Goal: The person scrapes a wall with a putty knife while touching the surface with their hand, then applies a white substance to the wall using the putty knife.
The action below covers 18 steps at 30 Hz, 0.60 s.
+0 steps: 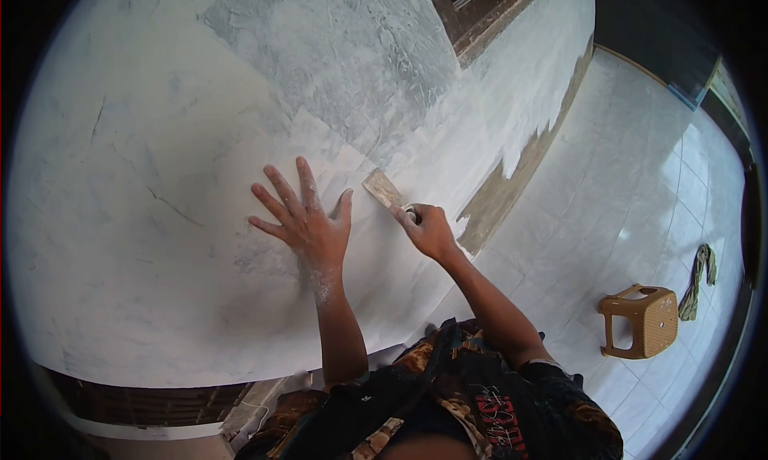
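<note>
My left hand (312, 224) lies flat against the wall (200, 300) with its fingers spread, and white powder coats its fingers and wrist. To its right, my right hand (428, 230) is closed around the handle of a putty knife (384, 190). The knife's wide blade points up and left, its edge at the wall surface. White filler covers much of the wall around both hands, with a rougher grey patch (336, 52) above them. Most of the knife's handle is hidden in my fingers.
A brown window frame (472, 16) is set in the wall at the top. A bare grey-brown strip (512, 188) runs along the wall's base. On the tiled floor (576, 220) stand a tan plastic stool (640, 322) and, beside it, a crumpled green cloth (698, 284).
</note>
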Each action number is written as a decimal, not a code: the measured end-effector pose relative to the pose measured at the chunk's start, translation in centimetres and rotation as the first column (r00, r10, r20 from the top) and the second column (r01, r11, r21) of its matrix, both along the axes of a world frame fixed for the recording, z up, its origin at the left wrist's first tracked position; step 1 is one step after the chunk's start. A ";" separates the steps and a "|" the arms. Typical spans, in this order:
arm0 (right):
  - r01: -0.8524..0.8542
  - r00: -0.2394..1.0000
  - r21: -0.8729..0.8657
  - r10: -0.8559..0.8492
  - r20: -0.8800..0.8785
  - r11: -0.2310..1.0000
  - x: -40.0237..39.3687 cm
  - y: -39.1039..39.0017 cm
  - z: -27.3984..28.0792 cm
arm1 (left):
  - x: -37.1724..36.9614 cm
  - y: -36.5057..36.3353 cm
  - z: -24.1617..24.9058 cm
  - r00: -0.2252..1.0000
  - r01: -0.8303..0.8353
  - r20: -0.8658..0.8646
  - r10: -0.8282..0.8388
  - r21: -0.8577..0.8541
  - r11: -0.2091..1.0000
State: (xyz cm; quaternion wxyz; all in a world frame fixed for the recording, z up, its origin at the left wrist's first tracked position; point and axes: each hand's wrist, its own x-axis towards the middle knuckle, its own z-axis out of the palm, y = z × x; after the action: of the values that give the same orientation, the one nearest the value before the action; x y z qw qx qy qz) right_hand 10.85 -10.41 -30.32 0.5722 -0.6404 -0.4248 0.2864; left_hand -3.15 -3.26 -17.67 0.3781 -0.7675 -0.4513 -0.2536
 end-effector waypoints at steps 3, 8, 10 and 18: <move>0.023 1.000 0.008 -0.023 0.010 1.000 0.6 -0.6 -0.6 | -0.2 0.3 -0.2 1.000 0.005 -0.005 -0.005 0.001 1.000; 0.016 0.999 -0.074 -0.012 0.050 0.997 0.7 -0.7 -1.2 | -0.3 0.2 -0.3 0.999 0.024 0.027 -0.023 -0.027 0.999; 0.024 0.998 -0.067 -0.020 0.065 0.997 1.0 -0.7 -1.5 | -0.1 0.2 -0.2 0.999 0.029 0.033 -0.028 -0.029 0.999; 0.028 0.999 0.025 -0.028 -0.019 0.999 -0.2 0.1 -1.4 | -0.3 0.5 -0.4 1.000 0.021 0.020 -0.021 -0.003 1.000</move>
State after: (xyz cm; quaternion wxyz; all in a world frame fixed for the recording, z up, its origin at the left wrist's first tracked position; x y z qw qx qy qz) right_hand 10.67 -10.30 -31.72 0.5881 -0.6363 -0.4142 0.2788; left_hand -3.46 -2.77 -18.09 0.3696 -0.7704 -0.4473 -0.2644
